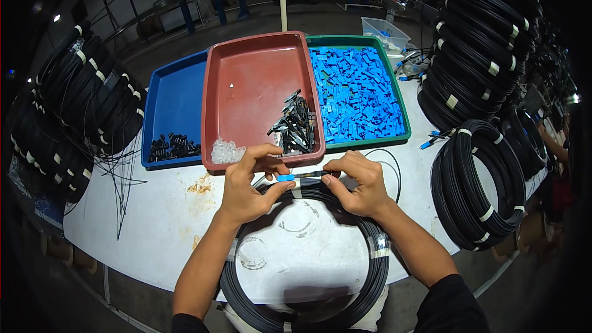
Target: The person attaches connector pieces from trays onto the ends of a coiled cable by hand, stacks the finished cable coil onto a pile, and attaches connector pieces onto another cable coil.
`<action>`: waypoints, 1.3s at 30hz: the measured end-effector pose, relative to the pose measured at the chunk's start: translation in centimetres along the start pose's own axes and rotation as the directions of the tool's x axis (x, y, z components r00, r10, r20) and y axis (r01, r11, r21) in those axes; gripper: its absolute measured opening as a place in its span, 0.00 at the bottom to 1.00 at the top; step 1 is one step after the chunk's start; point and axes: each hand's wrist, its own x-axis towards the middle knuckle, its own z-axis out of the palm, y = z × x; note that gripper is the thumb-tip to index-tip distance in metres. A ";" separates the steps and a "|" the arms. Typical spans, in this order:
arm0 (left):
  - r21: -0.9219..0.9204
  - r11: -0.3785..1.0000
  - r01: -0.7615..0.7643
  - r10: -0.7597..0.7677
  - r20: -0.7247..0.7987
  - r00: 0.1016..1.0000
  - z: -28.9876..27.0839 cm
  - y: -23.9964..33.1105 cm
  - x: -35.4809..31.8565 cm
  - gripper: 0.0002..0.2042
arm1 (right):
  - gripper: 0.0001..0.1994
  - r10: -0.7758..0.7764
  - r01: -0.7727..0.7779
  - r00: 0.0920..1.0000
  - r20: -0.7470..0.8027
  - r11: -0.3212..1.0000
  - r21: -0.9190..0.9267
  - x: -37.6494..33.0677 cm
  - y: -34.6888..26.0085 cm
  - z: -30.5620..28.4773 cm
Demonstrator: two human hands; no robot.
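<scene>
On the desk (154, 234), the middle tray (246, 98) stands between the left tray (179, 98) and the right tray (370, 142), small parts (176, 150) lying in all three. A cable ring (378, 274) lies before them. A left coil stack (92, 92) and a right coil stack (481, 55) flank the trays.

Your right hand (359, 179) hides the blue-and-black connector's (310, 174) end. The worktop's (135, 228) right-edge cable stack (478, 49) is cut off above.

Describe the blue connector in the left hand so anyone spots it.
Find the red tray, then the black coil nearer the person. Over the coil's far edge, the left hand holds the blue connector. Unlike the blue pieces heaped in the green tray, it is in hand.
</scene>
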 end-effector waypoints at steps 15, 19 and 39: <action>0.086 0.983 -0.160 0.151 0.097 0.984 0.5 0.5 -0.2 0.26 | 0.07 -0.049 0.048 0.990 0.135 0.999 0.014 -0.1 -0.3 0.2; 0.036 0.992 -0.118 0.117 0.043 0.992 0.3 1.2 0.3 0.24 | 0.07 -0.006 0.005 0.992 0.126 1.000 0.007 0.0 -0.5 -0.1; 0.051 0.989 -0.142 0.134 0.136 0.982 0.0 0.2 0.1 0.08 | 0.09 -0.180 0.183 0.970 0.161 0.983 -0.004 0.1 -0.6 0.0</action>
